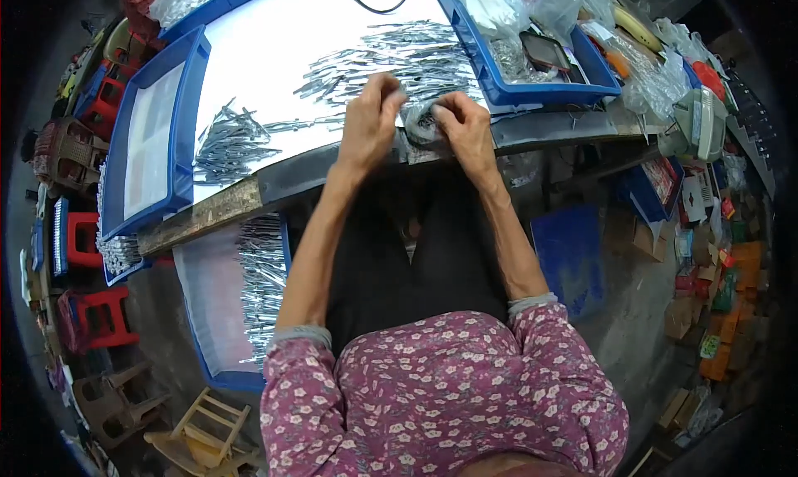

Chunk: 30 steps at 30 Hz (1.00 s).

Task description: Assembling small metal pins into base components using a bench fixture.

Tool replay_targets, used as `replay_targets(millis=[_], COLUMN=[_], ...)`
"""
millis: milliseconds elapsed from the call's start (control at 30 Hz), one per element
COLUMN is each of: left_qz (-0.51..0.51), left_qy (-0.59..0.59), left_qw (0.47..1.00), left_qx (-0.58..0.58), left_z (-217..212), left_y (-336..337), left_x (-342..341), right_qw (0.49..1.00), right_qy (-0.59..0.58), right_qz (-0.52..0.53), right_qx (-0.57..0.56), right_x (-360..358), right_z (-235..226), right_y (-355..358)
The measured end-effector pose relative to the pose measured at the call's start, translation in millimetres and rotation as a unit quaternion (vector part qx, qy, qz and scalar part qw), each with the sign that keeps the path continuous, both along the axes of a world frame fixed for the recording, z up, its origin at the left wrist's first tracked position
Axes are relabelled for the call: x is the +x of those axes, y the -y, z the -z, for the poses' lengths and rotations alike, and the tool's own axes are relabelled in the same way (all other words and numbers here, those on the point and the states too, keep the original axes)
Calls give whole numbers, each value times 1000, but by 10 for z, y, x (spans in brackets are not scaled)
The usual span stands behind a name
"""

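Observation:
At the table's near edge, my left hand (371, 126) is raised with its thumb and fingers closed in a pinch. The fingertips are slightly blurred, and whatever they hold is too small to make out. Just right of it sits a grey, ring-shaped roll (421, 128), its kind unclear. My right hand (468, 134) closes its thumb and forefinger at the roll's right rim. Beyond both hands spreads a wide heap of thin silvery metal strips (391, 61). A smaller pile of the same strips (233, 144) lies to the left on the white tabletop (258, 53).
A blue tray (191, 119) stands at the left table edge. Another blue tray (507, 94) at the right holds plastic bags and a dark-framed object. A lower tray of strips (262, 286) is below the table at left. Red stools (112, 319) stand farther left.

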<state>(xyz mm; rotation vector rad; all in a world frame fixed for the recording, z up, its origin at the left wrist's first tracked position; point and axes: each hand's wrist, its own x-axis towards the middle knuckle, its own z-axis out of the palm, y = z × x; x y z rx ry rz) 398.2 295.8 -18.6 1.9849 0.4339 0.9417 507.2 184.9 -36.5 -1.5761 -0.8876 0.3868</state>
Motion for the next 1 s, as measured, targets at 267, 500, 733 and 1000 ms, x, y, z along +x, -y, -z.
replay_targets(millis=[267, 500, 733, 1000], left_qz=[-55, -103, -108, -150], left_qy=[-104, -202, -118, -115], left_qw=[953, 902, 916, 941], left_qx=[279, 368, 368, 280], left_z=[151, 277, 463, 333], left_y=[-797, -890, -855, -848], left_x=[654, 917, 802, -173], right_qw=[974, 953, 960, 937], right_qy=[210, 283, 269, 327], right_qz=[31, 36, -2, 14], right_qx=[-83, -101, -75, -124], right_x=[187, 193, 186, 81], right_z=[158, 190, 203, 155], right_y=[-102, -71, -58, -124])
